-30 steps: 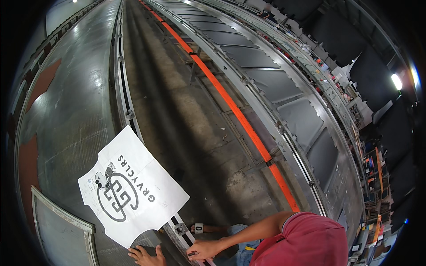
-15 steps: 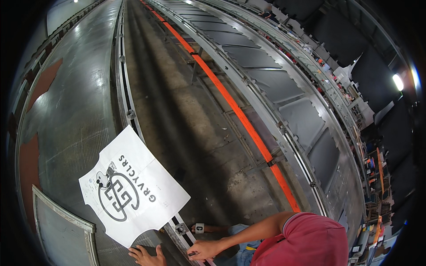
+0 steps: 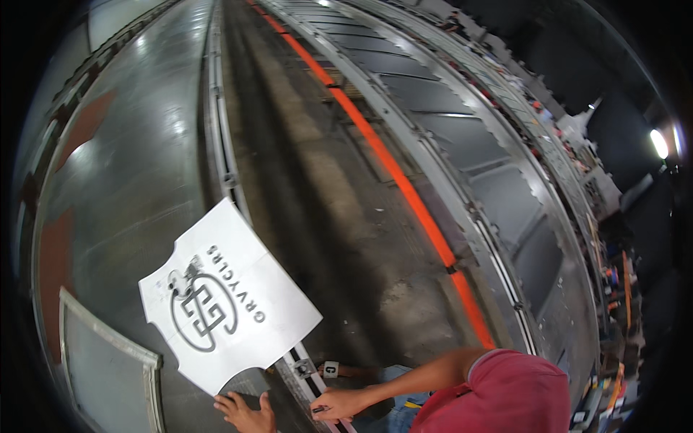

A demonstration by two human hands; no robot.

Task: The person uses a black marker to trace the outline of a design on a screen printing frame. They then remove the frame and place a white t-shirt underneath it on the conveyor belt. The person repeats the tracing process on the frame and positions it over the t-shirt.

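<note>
A textile printing workshop: long grey metal printing tables (image 3: 123, 195) run the length of a dim hall, edged by steel guide rails (image 3: 224, 151) and an orange strip (image 3: 390, 166) along the concrete aisle. A white shirt-shaped cut fabric panel with a black circular print (image 3: 224, 303) lies on the nearest table.

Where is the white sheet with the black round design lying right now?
In the head view, the white sheet with the black round design lies lower left on the long grey metal table, its near edge just above the left hand and beside the metal rail.
</note>
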